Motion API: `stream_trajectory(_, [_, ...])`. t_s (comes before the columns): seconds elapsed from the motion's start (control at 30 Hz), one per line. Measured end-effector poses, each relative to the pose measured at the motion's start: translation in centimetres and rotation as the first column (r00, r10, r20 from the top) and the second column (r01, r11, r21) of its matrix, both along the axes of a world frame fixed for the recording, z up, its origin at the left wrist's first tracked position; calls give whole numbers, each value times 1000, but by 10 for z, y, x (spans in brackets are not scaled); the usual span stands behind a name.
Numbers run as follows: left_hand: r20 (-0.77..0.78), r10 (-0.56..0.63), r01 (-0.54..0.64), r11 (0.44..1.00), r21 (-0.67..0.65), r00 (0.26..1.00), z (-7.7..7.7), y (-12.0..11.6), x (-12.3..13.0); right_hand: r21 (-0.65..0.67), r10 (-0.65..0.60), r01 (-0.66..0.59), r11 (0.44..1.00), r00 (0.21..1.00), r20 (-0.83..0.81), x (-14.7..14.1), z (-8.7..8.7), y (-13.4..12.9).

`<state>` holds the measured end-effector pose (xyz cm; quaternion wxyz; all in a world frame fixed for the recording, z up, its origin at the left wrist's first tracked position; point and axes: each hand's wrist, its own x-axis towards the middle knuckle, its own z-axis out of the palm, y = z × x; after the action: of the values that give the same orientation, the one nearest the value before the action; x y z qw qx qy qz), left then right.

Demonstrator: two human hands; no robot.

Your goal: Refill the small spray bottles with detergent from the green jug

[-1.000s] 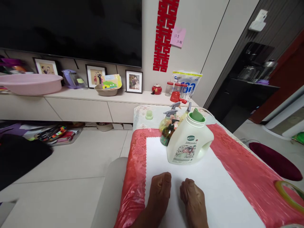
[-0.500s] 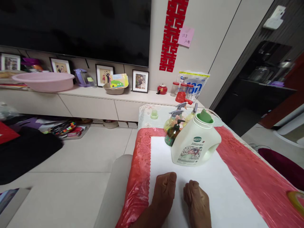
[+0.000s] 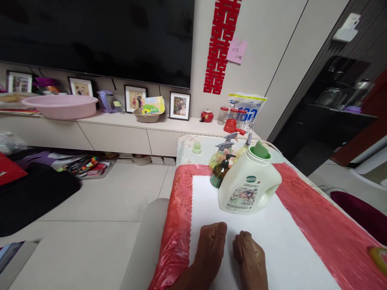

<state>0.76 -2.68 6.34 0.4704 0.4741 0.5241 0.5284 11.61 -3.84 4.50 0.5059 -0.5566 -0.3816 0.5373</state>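
Both my hands rest as fists over the white sheet (image 3: 287, 241), side by side with a narrow gap between them. My left hand (image 3: 213, 241) is closed, thumb on top, and nothing shows in it. Likewise curled shut is my right hand (image 3: 250, 253), with nothing visible in its fingers. Beyond them, touching neither, stands a large pale green detergent jug (image 3: 248, 185), upright and uncapped, with a green spout insert in its mouth. Close to its left is a dark brown pump bottle (image 3: 220, 173). Spray bottles (image 3: 217, 157) stand partly hidden behind these. A light green cap (image 3: 196, 148) sits at the far left of the table.
Red plastic film (image 3: 314, 209) covers the table around the sheet. A roll of tape (image 3: 377, 257) lies at the right edge. Along the wall, a low cabinet (image 3: 121, 135) bears a pink basin (image 3: 63, 106), picture frames, glass jars (image 3: 223, 115) and a red pot (image 3: 207, 116).
The camera view has tilted slightly, so the scene sits a little lower. Both fists stay closed in nearly the same place, and the jug and bottles have not moved.
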Motion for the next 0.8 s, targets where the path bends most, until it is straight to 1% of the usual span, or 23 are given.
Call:
stream_trajectory(0.1, [16,-5,5,1000,3,1000,-6,1,1,49,5,-6,999,1000,28,6,5,1])
stream_trajectory(0.2, [24,-20,20,1000,7,1000,-8,2,0,162,-42,19,987,990,137,29,19,12])
stream_trajectory(0.23, [19,-25,24,1000,16,1000,-7,2,-1,224,-88,45,973,978,187,40,26,19])
stream_trajectory(0.27, [16,-27,27,999,25,1000,-6,3,-1,306,-150,78,949,965,217,54,33,29])
stream_trajectory(0.3, [15,-29,29,999,31,999,-4,3,-2,393,-208,99,914,947,246,67,41,41])
stream_trajectory(0.33, [17,-31,30,999,34,999,-2,3,-3,453,-288,144,880,920,266,81,49,53])
stream_trajectory(0.37, [19,-29,28,999,37,999,0,4,-3,491,-375,206,846,886,273,93,57,67])
stream_trajectory(0.4, [20,-21,21,999,39,1000,1,4,-4,499,-403,214,839,862,307,103,64,81])
stream_trajectory(0.47, [21,1,-2,999,36,1000,3,4,-3,498,-368,169,850,868,334,117,76,108])
stream_trajectory(0.57, [30,38,-38,999,10,999,2,4,-2,434,-211,29,900,902,377,121,82,141])
stream_trajectory(0.63, [48,49,-49,999,-8,998,1,4,-1,402,-127,-41,915,916,382,117,79,158])
stream_trajectory(0.67, [55,51,-50,999,-11,997,0,5,-1,399,-110,-54,915,919,378,115,76,164])
stream_trajectory(0.8, [60,43,-42,999,-9,997,-6,8,-1,440,-150,-9,898,934,325,107,61,179])
